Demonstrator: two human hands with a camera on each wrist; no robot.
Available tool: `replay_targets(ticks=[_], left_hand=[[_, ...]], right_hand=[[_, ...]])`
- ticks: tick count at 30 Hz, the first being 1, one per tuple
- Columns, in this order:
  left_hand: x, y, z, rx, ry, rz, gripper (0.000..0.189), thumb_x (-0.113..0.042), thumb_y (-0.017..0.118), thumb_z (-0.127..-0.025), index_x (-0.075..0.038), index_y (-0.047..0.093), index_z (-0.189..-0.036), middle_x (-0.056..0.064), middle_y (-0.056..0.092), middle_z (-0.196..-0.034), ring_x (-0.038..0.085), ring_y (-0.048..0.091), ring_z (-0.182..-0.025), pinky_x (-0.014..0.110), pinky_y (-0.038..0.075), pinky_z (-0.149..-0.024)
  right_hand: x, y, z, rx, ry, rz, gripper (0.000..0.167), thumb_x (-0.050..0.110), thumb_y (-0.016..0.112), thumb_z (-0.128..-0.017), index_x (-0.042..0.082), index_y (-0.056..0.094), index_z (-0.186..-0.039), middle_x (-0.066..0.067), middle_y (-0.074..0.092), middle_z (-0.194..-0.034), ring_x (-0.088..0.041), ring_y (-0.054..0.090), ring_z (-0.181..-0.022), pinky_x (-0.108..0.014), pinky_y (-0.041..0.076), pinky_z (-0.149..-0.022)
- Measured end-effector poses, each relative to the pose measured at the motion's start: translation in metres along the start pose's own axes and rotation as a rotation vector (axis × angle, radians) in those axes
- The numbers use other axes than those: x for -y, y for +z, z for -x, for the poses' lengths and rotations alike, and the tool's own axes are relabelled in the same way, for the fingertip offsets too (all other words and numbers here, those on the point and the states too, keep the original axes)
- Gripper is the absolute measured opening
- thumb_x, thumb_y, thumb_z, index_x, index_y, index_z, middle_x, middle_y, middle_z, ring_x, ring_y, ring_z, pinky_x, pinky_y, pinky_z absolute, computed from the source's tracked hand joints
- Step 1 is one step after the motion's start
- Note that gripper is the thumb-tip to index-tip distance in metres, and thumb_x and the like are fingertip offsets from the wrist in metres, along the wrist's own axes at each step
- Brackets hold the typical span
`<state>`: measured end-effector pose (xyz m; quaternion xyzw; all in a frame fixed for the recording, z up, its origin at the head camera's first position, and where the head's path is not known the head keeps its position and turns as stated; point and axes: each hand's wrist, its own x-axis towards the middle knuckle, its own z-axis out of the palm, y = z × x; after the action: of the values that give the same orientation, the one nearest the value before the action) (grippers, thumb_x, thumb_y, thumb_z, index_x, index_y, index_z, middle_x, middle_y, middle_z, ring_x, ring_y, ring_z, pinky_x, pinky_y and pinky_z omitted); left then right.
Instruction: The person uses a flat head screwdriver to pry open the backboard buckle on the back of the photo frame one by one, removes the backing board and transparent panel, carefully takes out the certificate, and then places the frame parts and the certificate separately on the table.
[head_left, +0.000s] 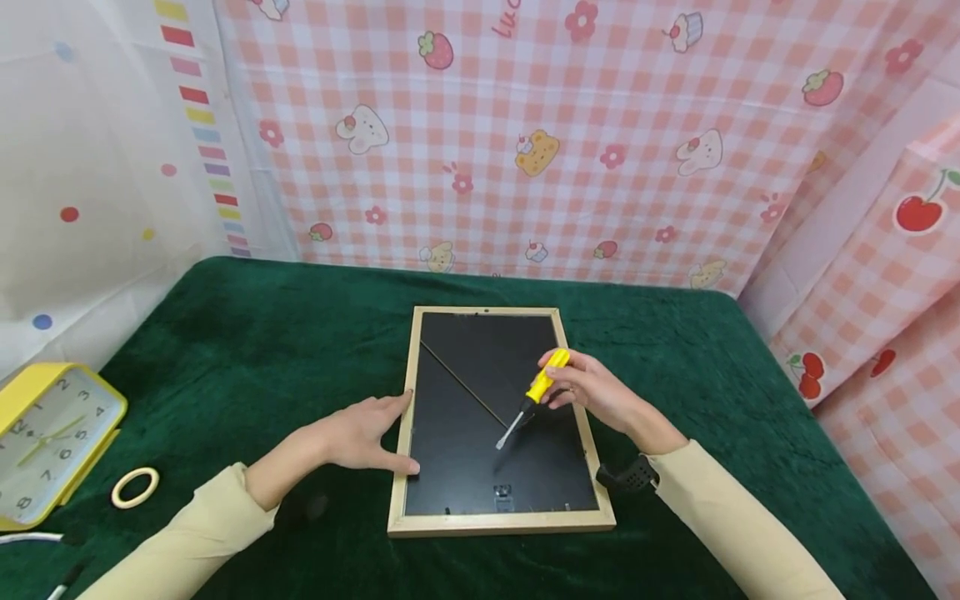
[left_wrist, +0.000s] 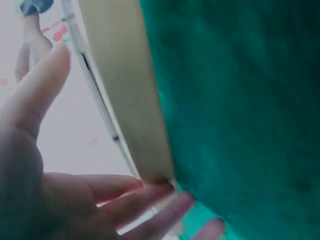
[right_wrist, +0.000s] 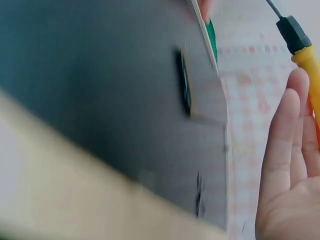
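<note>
A picture frame (head_left: 502,523) with a pale wooden border lies face down, its glossy black backing board (head_left: 457,467) upward. Across the board runs a thin diagonal line, and a small metal fitting (head_left: 502,492) sits near its close edge. My left hand (head_left: 360,433) touches the frame's left side with thumb and fingers spread; the left wrist view shows its fingertips (left_wrist: 162,192) against the wooden side. My right hand (head_left: 596,392) holds a yellow-handled screwdriver (head_left: 547,377) above the board's right part. Its metal tip points down and left, seemingly just off the surface.
Dark green cloth (head_left: 285,333) covers the table. To the left stand a yellow clock (head_left: 56,442) and a pale ring (head_left: 135,487), with pen-like items (head_left: 33,537) at the near left corner. A pink checked curtain (head_left: 480,150) hangs behind.
</note>
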<state>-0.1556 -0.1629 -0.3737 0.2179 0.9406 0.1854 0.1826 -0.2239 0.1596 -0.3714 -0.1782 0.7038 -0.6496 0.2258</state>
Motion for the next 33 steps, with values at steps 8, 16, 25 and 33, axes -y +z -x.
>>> replay_targets(ticks=[8, 16, 25, 33], left_hand=[[-0.028, 0.006, 0.026, 0.116, -0.042, -0.093, 0.117, -0.071, 0.063, -0.055, 0.000, 0.021, -0.139, 0.017, 0.021, -0.141, 0.033, 0.033, -0.120, 0.046, 0.033, -0.091], [-0.035, 0.025, 0.036, 0.003, 0.031, -0.134, 0.112, -0.065, 0.068, -0.056, 0.001, 0.027, -0.137, 0.027, 0.018, -0.138, 0.037, 0.039, -0.114, 0.046, 0.038, -0.085], [-0.017, 0.025, 0.036, -0.035, 0.060, -0.136, 0.105, -0.063, 0.070, -0.055, -0.003, 0.035, -0.134, 0.022, 0.021, -0.139, 0.036, 0.043, -0.110, 0.045, 0.038, -0.086], [0.016, 0.004, 0.027, 0.051, 0.195, -0.094, 0.099, -0.058, 0.070, -0.058, -0.013, 0.032, -0.137, 0.012, 0.018, -0.143, 0.030, 0.034, -0.119, 0.047, 0.029, -0.091]], right_hand=[[-0.016, -0.035, -0.004, -0.248, 0.115, -0.056, 0.051, 0.027, 0.050, -0.091, -0.011, 0.035, -0.121, -0.008, 0.049, -0.101, -0.019, 0.050, -0.093, -0.037, 0.037, -0.089], [-0.024, -0.039, -0.005, -0.287, 0.162, -0.072, 0.052, 0.032, 0.054, -0.088, -0.007, 0.040, -0.118, -0.005, 0.054, -0.098, -0.015, 0.052, -0.093, -0.041, 0.035, -0.091], [-0.023, -0.042, -0.010, -0.329, 0.183, -0.080, 0.059, 0.036, 0.055, -0.086, -0.008, 0.038, -0.120, -0.006, 0.052, -0.098, -0.014, 0.053, -0.089, -0.041, 0.035, -0.091], [-0.019, -0.059, -0.014, -0.474, 0.150, -0.130, 0.052, 0.029, 0.052, -0.089, -0.007, 0.038, -0.124, -0.001, 0.055, -0.097, -0.011, 0.050, -0.088, -0.037, 0.028, -0.096]])
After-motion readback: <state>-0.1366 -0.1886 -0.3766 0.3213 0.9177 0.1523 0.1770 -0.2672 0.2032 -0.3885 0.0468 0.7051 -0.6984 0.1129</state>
